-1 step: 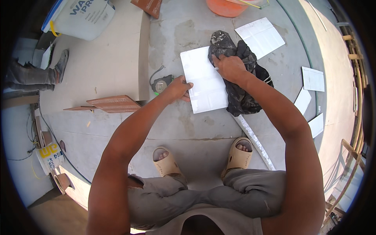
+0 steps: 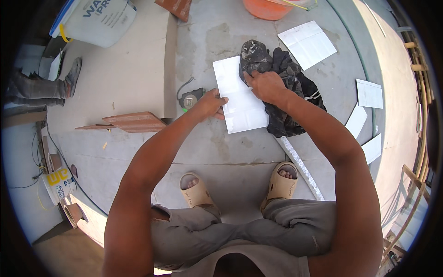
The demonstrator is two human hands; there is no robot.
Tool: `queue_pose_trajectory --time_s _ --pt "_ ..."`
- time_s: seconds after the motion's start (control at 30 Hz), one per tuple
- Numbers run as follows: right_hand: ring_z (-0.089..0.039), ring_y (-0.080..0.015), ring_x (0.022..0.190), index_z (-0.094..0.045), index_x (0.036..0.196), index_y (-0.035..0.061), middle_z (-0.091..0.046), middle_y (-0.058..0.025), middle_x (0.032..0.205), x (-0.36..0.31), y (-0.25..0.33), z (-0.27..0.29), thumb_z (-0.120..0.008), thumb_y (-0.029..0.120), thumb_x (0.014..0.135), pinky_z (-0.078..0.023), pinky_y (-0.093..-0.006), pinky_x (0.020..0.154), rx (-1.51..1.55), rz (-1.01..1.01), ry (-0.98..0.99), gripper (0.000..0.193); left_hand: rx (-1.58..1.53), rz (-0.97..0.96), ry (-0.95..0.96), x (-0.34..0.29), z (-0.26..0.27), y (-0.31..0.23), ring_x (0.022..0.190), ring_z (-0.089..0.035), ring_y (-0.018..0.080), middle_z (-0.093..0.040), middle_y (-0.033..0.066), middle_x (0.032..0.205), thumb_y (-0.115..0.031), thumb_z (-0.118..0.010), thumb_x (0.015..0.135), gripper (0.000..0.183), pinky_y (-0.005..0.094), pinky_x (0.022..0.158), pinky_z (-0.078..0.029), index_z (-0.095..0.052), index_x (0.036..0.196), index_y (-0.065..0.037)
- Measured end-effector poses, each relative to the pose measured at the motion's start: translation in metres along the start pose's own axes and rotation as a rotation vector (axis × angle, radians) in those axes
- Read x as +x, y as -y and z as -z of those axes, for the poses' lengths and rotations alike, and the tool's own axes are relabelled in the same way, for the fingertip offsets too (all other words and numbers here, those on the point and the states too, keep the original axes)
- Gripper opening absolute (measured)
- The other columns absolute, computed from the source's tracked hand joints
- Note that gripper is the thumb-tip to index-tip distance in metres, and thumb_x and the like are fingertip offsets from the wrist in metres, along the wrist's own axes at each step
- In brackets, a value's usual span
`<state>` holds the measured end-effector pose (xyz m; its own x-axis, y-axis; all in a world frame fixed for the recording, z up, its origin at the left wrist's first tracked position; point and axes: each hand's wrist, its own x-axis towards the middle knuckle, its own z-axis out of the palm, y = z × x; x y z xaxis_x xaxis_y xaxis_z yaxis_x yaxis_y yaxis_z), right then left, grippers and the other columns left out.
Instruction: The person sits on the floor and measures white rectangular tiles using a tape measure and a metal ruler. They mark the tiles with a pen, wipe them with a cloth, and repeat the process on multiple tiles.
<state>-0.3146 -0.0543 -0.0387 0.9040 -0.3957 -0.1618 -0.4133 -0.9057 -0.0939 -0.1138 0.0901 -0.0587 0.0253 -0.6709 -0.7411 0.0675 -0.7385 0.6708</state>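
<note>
A white rectangular tile lies in front of me over the grey floor. My left hand is closed on its left edge, thumb on top and fingers tucked beneath. With my right hand I grip a bunched dark camouflage cloth, which covers the tile's right part. One bundled end of the cloth sits beyond my fingers, on the tile's far right corner. Just left of my left hand is a tape measure with a strap. The tile's underside is hidden.
Another white tile lies at the far right, with several pale pieces beyond. A speckled strip runs beside my right foot. Reddish-brown tiles lean by a raised ledge. An orange bucket and another person's leg are visible.
My right hand and the cloth have shifted a little left and nearer across the tile. The left hand and the tile stay in place.
</note>
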Motion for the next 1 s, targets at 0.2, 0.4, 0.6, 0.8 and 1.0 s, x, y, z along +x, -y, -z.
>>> queue_pose_trajectory --time_s 0.2,0.4,0.6,0.8,1.0 --pt "-0.073 -0.0291 0.084 -0.051 0.144 0.0016 -0.069 -0.0167 0.108 -0.069 0.083 0.0 -0.05 0.012 0.096 -0.057 -0.0439 0.069 0.105 0.327 0.359 0.05 -0.005 0.033 -0.037 -0.009 -0.002 -0.019 0.09 -0.074 0.0274 -0.07 0.0155 0.114 -0.012 -0.054 0.098 0.037 0.0405 0.073 -0.065 -0.052 0.131 0.002" --pt "-0.073 -0.0279 0.081 -0.048 0.148 0.005 -0.068 -0.0146 0.109 -0.101 0.023 0.012 -0.05 0.013 0.095 -0.058 -0.041 0.067 0.077 0.07 0.335 0.054 0.054 0.051 -0.067 -0.002 -0.001 -0.012 0.09 -0.073 0.0261 -0.068 0.0172 0.111 -0.016 -0.059 0.099 0.041 0.0395 0.073 -0.065 -0.047 0.135 0.0" --pt "-0.073 -0.0293 0.08 -0.051 0.146 0.005 -0.067 -0.0158 0.109 -0.087 0.077 0.005 -0.048 0.012 0.095 -0.057 -0.0418 0.064 0.063 0.337 0.369 0.052 0.033 0.037 0.047 -0.002 0.002 -0.016 0.092 -0.073 0.0254 -0.068 0.0147 0.115 -0.012 -0.058 0.098 0.038 0.0388 0.074 -0.065 -0.049 0.135 -0.004" --pt "-0.073 -0.0287 0.089 -0.056 0.144 0.0158 -0.07 -0.0128 0.107 -0.121 0.001 0.029 -0.05 0.015 0.097 -0.057 -0.042 0.075 -0.021 0.182 0.384 0.048 0.062 0.038 -0.084 -0.002 0.003 -0.005 0.093 -0.073 0.0255 -0.068 0.0162 0.112 -0.018 -0.058 0.101 0.031 0.0377 0.076 -0.064 -0.054 0.127 -0.001" --pt "-0.073 -0.0303 0.089 -0.073 0.117 0.0136 -0.072 -0.014 0.1 -0.168 -0.106 0.046 -0.056 0.01 0.092 -0.058 -0.042 0.075 -0.233 -0.426 0.161 0.03 0.394 -0.032 -0.213 -0.008 0.006 -0.002 0.079 -0.07 0.0187 -0.068 0.0142 0.096 -0.037 -0.064 0.099 0.049 0.0303 0.067 -0.059 -0.053 0.124 0.004"
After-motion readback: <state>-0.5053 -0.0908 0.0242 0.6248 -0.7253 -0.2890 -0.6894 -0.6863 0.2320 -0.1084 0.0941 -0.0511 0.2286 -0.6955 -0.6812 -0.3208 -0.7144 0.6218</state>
